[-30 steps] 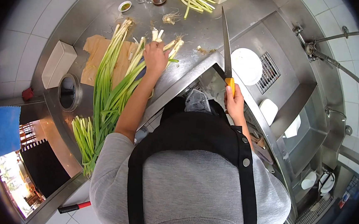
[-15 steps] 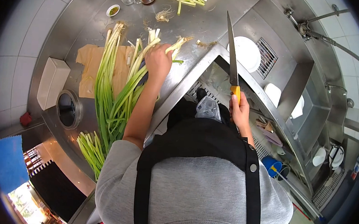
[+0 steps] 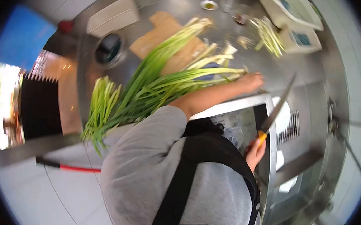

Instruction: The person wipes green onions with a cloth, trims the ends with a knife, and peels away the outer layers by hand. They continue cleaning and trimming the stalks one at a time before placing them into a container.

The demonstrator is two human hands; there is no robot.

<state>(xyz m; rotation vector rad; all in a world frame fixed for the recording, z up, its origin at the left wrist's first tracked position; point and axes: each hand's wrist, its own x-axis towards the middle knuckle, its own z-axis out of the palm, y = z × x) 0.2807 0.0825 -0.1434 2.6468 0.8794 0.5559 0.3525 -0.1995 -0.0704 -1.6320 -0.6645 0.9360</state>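
Note:
My right hand [image 3: 254,152] is wrapped around the yellow handle of a long kitchen knife [image 3: 279,107], its blade pointing up and away beside the sink. My left arm reaches across the counter, and my left hand [image 3: 251,82], slightly blurred, has curled fingers near the metal edge. Whatever they close on is hidden. Just left of that hand lie the root ends of long green leeks [image 3: 165,84], spread over brown paper [image 3: 154,35]. Shorter cut green stalks [image 3: 101,103] lie at the near left.
Trimmed pale stalks [image 3: 269,37] and loose roots [image 3: 245,42] lie farther back, near white plastic tubs [image 3: 300,39]. A small dish [image 3: 209,5] and glasses [image 3: 229,2] stand at the back. The sink holds a white plate [image 3: 284,115]; a white box [image 3: 114,18] is at the left.
The view has turned, shifting the counter's contents. My left hand has let go of the leeks and moved right, past their root ends. My right hand still holds the knife upright.

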